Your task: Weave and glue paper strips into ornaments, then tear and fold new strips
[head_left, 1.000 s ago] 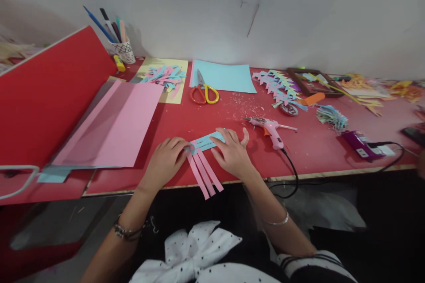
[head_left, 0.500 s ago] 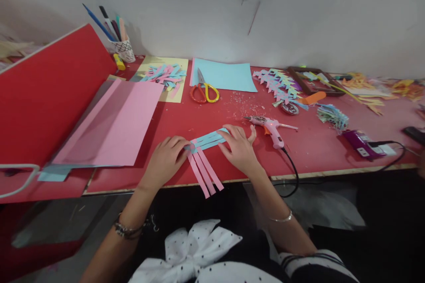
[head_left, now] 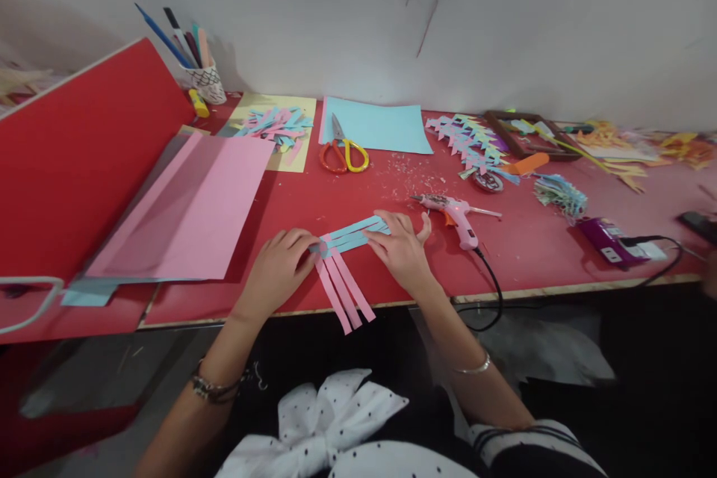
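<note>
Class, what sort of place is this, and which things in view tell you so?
It looks like a paper-craft workspace, perhaps a classroom or home table. The signs are the pink glue gun, the scissors lying open-handled, and the pile of cut paper strips.

The tips of the blue strips (head_left: 352, 241), toward three o'clock from their crossing with the pink strips (head_left: 352, 286), are partly covered by the right hand (head_left: 400, 250), and one edge of that crossing is hidden by the left hand (head_left: 277, 265); whether the paper is pinched or pressed cannot be told. At nine o'clock the red board (head_left: 72, 164) is cut off by the picture's edge, at three o'clock a dark object (head_left: 697, 225) is blurred, and at two o'clock scraps (head_left: 417, 175) on the counter (head_left: 302, 202) are too small to be identified
</note>
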`<state>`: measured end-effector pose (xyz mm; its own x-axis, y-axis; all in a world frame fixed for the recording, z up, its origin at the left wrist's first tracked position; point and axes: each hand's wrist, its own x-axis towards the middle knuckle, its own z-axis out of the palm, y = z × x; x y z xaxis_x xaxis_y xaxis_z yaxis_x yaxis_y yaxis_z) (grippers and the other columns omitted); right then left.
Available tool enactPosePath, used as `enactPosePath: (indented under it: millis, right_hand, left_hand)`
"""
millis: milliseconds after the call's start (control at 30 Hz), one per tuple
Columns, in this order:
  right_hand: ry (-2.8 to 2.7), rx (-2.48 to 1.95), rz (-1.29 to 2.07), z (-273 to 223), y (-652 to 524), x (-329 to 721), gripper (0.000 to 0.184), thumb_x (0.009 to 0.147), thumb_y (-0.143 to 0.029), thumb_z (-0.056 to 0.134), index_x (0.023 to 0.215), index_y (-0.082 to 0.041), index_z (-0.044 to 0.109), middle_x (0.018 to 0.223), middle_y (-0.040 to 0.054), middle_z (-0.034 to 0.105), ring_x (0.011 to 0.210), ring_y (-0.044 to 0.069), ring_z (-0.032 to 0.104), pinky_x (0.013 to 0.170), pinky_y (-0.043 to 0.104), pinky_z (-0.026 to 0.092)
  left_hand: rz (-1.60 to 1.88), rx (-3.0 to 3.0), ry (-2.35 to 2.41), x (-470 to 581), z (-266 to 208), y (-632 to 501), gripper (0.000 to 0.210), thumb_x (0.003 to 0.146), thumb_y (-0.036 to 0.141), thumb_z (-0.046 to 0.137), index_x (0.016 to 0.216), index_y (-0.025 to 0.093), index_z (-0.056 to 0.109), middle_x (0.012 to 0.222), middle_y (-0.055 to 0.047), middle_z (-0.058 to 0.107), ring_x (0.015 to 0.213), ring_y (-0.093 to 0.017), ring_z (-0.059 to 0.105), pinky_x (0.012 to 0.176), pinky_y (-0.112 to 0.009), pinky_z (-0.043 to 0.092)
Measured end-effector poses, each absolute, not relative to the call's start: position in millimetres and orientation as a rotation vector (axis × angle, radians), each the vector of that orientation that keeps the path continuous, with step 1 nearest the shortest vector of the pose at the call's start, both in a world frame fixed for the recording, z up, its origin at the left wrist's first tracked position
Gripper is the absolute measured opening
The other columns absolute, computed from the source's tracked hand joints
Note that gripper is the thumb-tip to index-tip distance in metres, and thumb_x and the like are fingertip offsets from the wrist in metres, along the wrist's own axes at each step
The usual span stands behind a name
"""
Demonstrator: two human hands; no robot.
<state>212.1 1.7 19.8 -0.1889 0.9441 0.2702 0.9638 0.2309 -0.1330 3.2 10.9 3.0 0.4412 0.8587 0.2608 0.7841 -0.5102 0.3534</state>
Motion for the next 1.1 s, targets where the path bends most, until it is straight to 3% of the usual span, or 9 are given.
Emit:
enactPosePath:
  millis: [500, 767, 1100]
  right_hand:
    - [-2.159, -1.752, -0.15, 15.0, 3.5, 213.0, 0.021, 0.084, -0.027, 0.048, 0.079, -0.032, 0.068, 0.118, 0.002, 0.057, 0.103, 0.022, 0.048, 0.095, 0.058, 0.008]
    - [-2.115, -1.866, -0.242, 14.5, 1.4, 214.3, 0.018, 0.082, -0.029, 0.051, 0.087, -0.033, 0.067, 0.118, 0.0024, 0.057, 0.104, 0.023, 0.047, 0.096, 0.058, 0.007]
    - [-2.048, -1.839, -0.276, 9.5, 1.9, 215.1, 0.018, 0.082, -0.028, 0.051, 0.076, -0.031, 0.068, 0.112, 0.0007, 0.06, 0.1, 0.021, 0.049, 0.096, 0.055, 0.008]
  left_hand:
    - [0.631, 2.508, 1.457, 3.8, 2.9, 10.3, 0.024, 0.085, 0.03, 0.037, 0.093, 0.02, 0.057, 0.094, -0.006, 0.06, 0.086, -0.021, 0.053, 0.073, -0.034, 0.043]
    - [0.62, 2.507, 1.449, 3.3, 3.0, 10.8, 0.024, 0.085, 0.03, 0.037, 0.094, 0.019, 0.057, 0.095, -0.006, 0.06, 0.087, -0.021, 0.053, 0.074, -0.034, 0.043]
    - [0.626, 2.518, 1.453, 3.1, 2.0, 10.7, 0.023, 0.085, 0.029, 0.038, 0.094, 0.019, 0.057, 0.094, -0.006, 0.06, 0.086, -0.02, 0.053, 0.074, -0.033, 0.043]
